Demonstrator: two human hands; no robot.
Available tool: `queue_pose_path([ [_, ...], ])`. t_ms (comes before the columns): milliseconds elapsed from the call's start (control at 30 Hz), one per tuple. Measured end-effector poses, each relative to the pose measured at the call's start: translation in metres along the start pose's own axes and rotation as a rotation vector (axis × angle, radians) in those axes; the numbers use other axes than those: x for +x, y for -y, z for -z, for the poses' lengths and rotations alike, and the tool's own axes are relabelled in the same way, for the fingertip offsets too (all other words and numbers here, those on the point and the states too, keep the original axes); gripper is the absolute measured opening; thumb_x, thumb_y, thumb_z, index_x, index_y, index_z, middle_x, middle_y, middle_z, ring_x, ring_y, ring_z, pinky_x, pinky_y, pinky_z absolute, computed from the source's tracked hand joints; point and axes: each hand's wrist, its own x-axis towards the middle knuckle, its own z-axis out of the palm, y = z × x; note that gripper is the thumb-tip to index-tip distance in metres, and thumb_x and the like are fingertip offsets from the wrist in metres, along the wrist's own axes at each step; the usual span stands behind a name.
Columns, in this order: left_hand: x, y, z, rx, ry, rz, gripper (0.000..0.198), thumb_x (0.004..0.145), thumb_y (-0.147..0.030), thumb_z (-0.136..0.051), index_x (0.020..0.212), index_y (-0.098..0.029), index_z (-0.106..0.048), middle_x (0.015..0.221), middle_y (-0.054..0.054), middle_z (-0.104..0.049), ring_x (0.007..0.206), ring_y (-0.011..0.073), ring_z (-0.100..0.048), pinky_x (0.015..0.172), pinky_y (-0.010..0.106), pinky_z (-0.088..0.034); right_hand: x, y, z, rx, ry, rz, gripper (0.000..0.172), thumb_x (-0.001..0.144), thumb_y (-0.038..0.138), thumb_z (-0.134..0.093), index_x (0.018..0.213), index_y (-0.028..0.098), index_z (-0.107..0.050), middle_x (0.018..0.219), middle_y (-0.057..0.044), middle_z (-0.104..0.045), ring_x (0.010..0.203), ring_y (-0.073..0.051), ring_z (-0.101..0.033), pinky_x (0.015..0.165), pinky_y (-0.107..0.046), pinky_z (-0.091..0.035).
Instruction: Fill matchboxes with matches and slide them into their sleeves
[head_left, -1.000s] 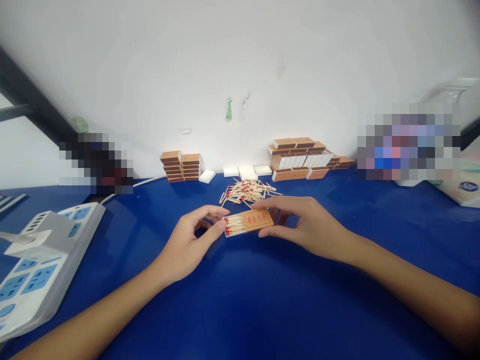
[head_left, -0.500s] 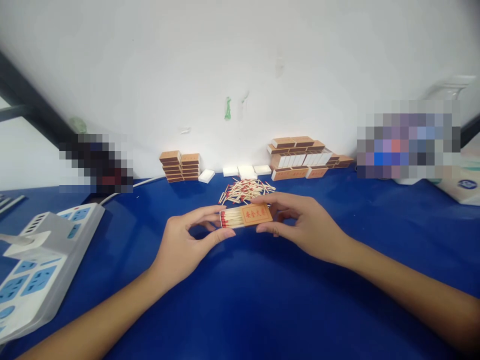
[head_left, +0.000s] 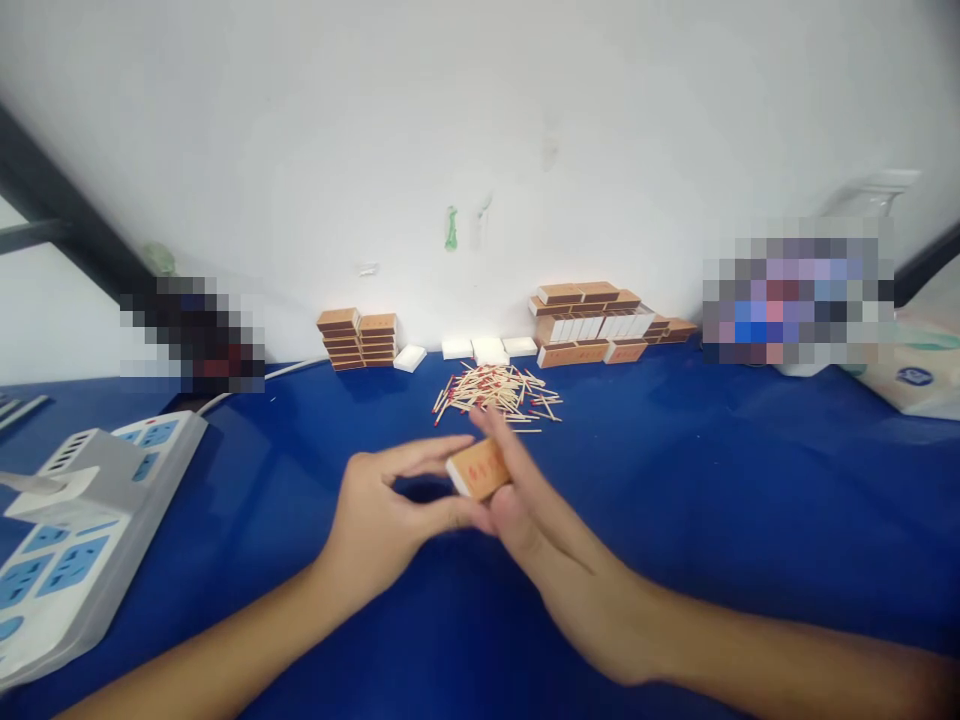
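The tan matchbox (head_left: 480, 470) with red lettering is above the blue table, tilted, its white tray end facing left and no match heads showing. My left hand (head_left: 390, 515) grips it by the edges between thumb and fingers. My right hand (head_left: 570, 560) is turned edge-on, fingers stretched out straight, its palm side pressed on the right end of the box and hiding that end. Just beyond the hands lies a loose heap of red-tipped matches (head_left: 499, 390).
By the wall stand a small stack of matchboxes (head_left: 358, 340), several white trays (head_left: 489, 350) and a larger matchbox stack (head_left: 592, 328). A white power strip (head_left: 142, 500) with a plugged-in adapter sits at left. A white bag (head_left: 911, 370) lies far right.
The matchbox was half open with matches showing; its tray now appears pushed in. My right hand went from pinching the sleeve to lying flat against its end. The box came nearer and tilted.
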Motion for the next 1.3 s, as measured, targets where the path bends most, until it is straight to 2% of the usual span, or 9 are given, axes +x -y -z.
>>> queue_pose_path([
  [67,-0.003,-0.001,-0.001,-0.002,0.102,-0.008,0.051,0.068,-0.046,-0.097,0.113,-0.026,-0.083,0.096,0.003,-0.084,0.089,0.0305,-0.082,0.086,0.042,-0.068,-0.004,0.003,-0.004,0.036,0.104,-0.069,0.083,0.103,0.073,-0.043,0.172,0.036,-0.016,0.179,-0.005,-0.018,0.165,-0.03,-0.013,0.131,-0.061,-0.023],
  [133,-0.003,0.0,0.001,-0.016,0.142,0.003,0.051,0.067,-0.044,-0.098,0.113,-0.026,-0.083,0.095,0.002,-0.084,0.09,0.0298,-0.082,0.088,0.041,-0.067,-0.005,0.006,-0.004,0.081,0.101,-0.077,0.082,0.103,0.072,-0.043,0.172,0.036,-0.016,0.178,-0.006,-0.023,0.164,-0.029,-0.018,0.131,-0.06,-0.025],
  [333,0.008,0.008,0.009,-0.062,0.099,0.045,0.037,0.078,-0.039,-0.092,0.108,-0.022,-0.078,0.088,0.002,-0.084,0.08,0.023,-0.08,0.076,0.032,-0.066,0.006,0.001,0.009,0.073,0.224,-0.07,0.08,0.1,0.057,-0.062,0.167,0.03,-0.028,0.171,-0.014,-0.037,0.14,-0.028,-0.059,0.113,-0.049,-0.055],
  [467,0.012,0.013,0.013,-0.052,0.052,0.072,0.029,0.084,-0.043,-0.085,0.101,-0.02,-0.08,0.095,0.006,-0.084,0.085,0.024,-0.081,0.076,0.032,-0.066,0.022,-0.007,0.023,-0.121,0.147,0.029,0.045,0.099,0.041,-0.067,0.139,0.023,-0.059,0.129,-0.013,-0.072,0.096,-0.022,-0.076,0.084,-0.04,-0.067],
  [567,0.011,0.017,0.013,-0.041,0.06,0.101,0.034,0.086,-0.046,-0.084,0.107,-0.02,-0.08,0.097,0.007,-0.084,0.084,0.0245,-0.081,0.073,0.032,-0.066,0.035,-0.007,0.027,-0.208,0.106,0.034,0.021,0.099,0.035,-0.066,0.112,0.02,-0.07,0.101,-0.008,-0.077,0.075,-0.017,-0.072,0.061,-0.031,-0.063],
  [767,0.009,0.019,0.011,0.036,0.039,0.082,0.037,0.088,-0.044,-0.081,0.117,-0.023,-0.078,0.094,0.004,-0.084,0.085,0.0236,-0.08,0.074,0.033,-0.061,0.048,-0.006,0.011,-0.325,0.084,0.145,0.032,0.09,0.036,-0.077,0.119,0.023,-0.071,0.102,-0.006,-0.075,0.085,-0.019,-0.071,0.069,-0.032,-0.059],
  [933,0.012,0.019,0.015,0.078,-0.014,0.081,0.04,0.092,-0.043,-0.076,0.126,-0.023,-0.072,0.1,0.005,-0.082,0.085,0.0212,-0.077,0.07,0.03,-0.057,0.06,-0.013,0.006,-0.523,0.056,0.223,0.05,0.09,0.028,-0.075,0.136,0.023,-0.058,0.112,-0.008,-0.074,0.093,-0.022,-0.069,0.085,-0.04,-0.057],
  [1100,0.016,0.022,0.02,0.034,-0.199,0.092,0.031,0.093,-0.048,-0.072,0.107,-0.02,-0.068,0.085,0.001,-0.071,0.069,0.0148,-0.067,0.058,0.025,-0.05,0.123,0.019,0.017,-0.706,-0.069,0.485,0.031,0.093,0.032,-0.071,0.117,0.02,-0.057,0.11,-0.01,-0.073,0.103,-0.026,-0.066,0.089,-0.041,-0.052],
  [1300,0.015,0.024,0.021,0.115,-0.105,0.039,0.019,0.094,-0.038,-0.068,0.093,-0.019,-0.072,0.072,-0.002,-0.065,0.064,0.0121,-0.057,0.059,0.024,-0.044,0.226,0.044,-0.011,-1.017,0.065,0.618,0.021,0.089,0.02,-0.068,0.109,0.016,-0.063,0.11,-0.013,-0.071,0.104,-0.028,-0.06,0.091,-0.041,-0.047],
])
